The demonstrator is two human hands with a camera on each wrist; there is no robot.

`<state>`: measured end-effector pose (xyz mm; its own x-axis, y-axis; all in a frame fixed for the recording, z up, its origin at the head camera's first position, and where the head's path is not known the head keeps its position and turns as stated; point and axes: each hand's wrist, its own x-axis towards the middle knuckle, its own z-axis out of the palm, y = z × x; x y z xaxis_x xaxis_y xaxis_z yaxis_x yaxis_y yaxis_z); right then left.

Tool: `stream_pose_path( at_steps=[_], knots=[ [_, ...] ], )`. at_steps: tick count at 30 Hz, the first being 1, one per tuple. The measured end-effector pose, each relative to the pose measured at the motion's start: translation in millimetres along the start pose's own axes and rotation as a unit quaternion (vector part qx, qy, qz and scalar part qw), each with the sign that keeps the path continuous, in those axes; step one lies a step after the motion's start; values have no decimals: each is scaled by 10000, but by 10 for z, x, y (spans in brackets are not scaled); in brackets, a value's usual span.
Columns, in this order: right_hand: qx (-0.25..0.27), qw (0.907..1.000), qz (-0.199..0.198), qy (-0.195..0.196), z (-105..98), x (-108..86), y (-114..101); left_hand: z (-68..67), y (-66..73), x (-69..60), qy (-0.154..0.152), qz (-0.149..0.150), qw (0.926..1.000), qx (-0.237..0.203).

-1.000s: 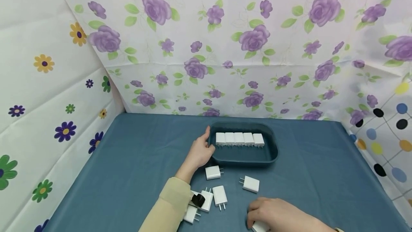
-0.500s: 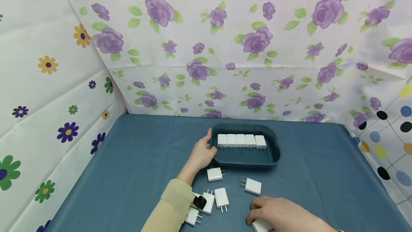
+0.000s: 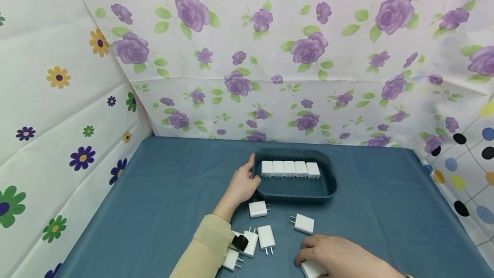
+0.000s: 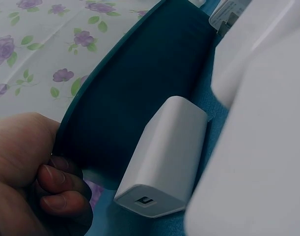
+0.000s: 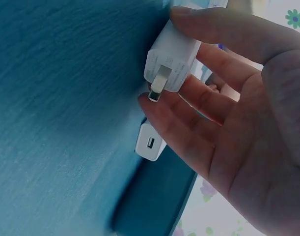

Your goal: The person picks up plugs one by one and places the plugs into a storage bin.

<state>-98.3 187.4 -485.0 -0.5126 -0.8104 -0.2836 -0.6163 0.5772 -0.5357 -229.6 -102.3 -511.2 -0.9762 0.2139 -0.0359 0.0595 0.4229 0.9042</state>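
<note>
My left hand (image 3: 242,183) grips the left end of a dark teal tray (image 3: 295,198), its fingers curled at the rim in the left wrist view. Inside the tray several white plug chargers (image 3: 289,169) stand side by side in a row, prongs toward me. Near the front of the table my right hand (image 3: 332,254) pinches another white charger (image 3: 311,269) between thumb and fingers. In the right wrist view that charger (image 5: 173,56) shows its metal prongs, and another charger (image 5: 149,142) lies beyond the fingers.
Between the hands and tray lie loose chargers: one (image 3: 257,209) below the tray, one (image 3: 304,224) above my right hand, one (image 3: 266,237) in the middle. More chargers (image 3: 248,243) cluster beside the left sleeve, partly hidden by a black object (image 3: 240,242). Flowered cloth (image 3: 270,110) hangs behind the table.
</note>
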Motion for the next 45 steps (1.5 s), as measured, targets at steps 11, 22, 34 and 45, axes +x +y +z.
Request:
stream_pose_path(
  at_steps=[11, 22, 34, 45],
  knots=[
    [1280, 9791, -1000, 1221, -194, 185, -72, 7, 0, 8, -5, -57, 10000, 41],
    [2532, 8967, 365, 3612, -519, 696, 70, 1, -13, 8, 10, 0, 9999, 110],
    [2490, 8546, 2082, 4053, -549, 1369, 320, 10, -15, 32, 33, -79, 9996, 280],
    [1286, 8955, 2614, 3365, -546, 1511, 276, -4, -19, 29, 32, -27, 9997, 241]
  ],
)
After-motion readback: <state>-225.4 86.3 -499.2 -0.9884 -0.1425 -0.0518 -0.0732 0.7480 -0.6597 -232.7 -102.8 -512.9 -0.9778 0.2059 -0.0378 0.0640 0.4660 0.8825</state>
